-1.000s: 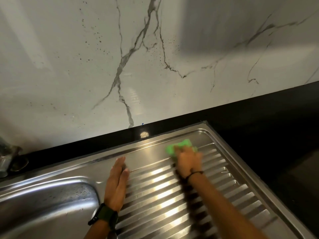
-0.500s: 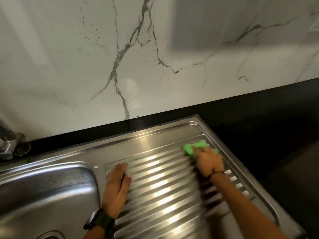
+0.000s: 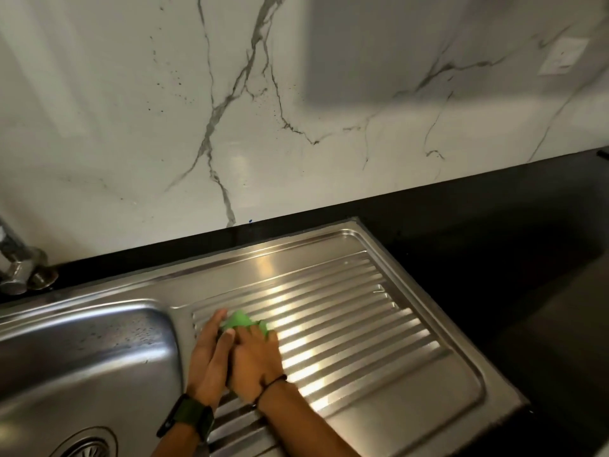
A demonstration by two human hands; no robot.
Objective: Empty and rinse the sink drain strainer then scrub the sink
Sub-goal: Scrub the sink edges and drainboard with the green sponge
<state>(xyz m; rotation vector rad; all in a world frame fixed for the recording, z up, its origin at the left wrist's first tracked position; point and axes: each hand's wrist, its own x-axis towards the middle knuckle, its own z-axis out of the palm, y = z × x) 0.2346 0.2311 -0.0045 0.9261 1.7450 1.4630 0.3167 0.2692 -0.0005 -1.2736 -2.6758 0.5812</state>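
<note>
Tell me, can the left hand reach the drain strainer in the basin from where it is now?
Probably yes. The left hand lies flat at the drainboard's edge beside the basin, holding nothing, and nothing stands between it and the drain strainer.

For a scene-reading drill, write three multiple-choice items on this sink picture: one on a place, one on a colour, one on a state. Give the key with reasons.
1. Where is the scrub pad?
A. in the basin
B. on the ribbed drainboard
C. on the black countertop

2. What colour is the scrub pad?
A. yellow
B. blue
C. green

3. How is the left hand placed?
A. flat on the steel beside the right hand
B. gripping the tap
C. lifting the drain strainer

Key: 1 B, the pad sits on the drainboard ridges near the basin. 2 C, it is bright green. 3 A, it lies open against the right hand, which presses the pad.
</note>
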